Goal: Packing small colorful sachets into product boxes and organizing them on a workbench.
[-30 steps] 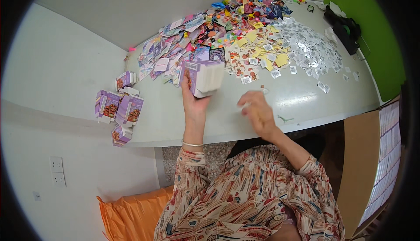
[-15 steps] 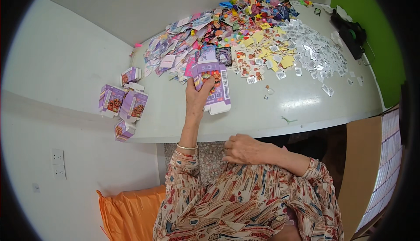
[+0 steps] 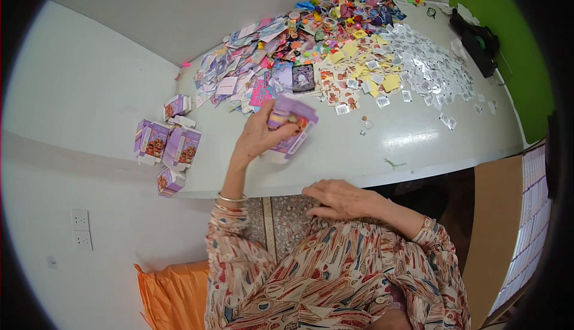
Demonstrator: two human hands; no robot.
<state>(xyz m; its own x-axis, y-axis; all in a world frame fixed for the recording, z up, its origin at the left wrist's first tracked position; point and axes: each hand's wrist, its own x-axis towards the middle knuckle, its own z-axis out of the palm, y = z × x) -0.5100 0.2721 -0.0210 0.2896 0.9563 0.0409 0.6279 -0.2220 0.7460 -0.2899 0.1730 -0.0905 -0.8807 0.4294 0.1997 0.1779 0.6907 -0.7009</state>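
While left hand (image 3: 258, 134) holds purple box (image 3: 299, 117), print (image 3: 303, 136) blurs.

We look into what appears to be a small packing workshop, judging by the pale table (image 3: 347, 159) heaped with loose cards (image 3: 230, 70), bright trinkets (image 3: 338, 16) and silvery packets (image 3: 427, 61). Small purple boxes (image 3: 181, 146) cluster at its left end; a brown carton (image 3: 497, 210) of stacked items stands at right. Plain walls (image 3: 95, 78) with sockets (image 3: 81, 229) and a green panel (image 3: 508, 49) enclose it.
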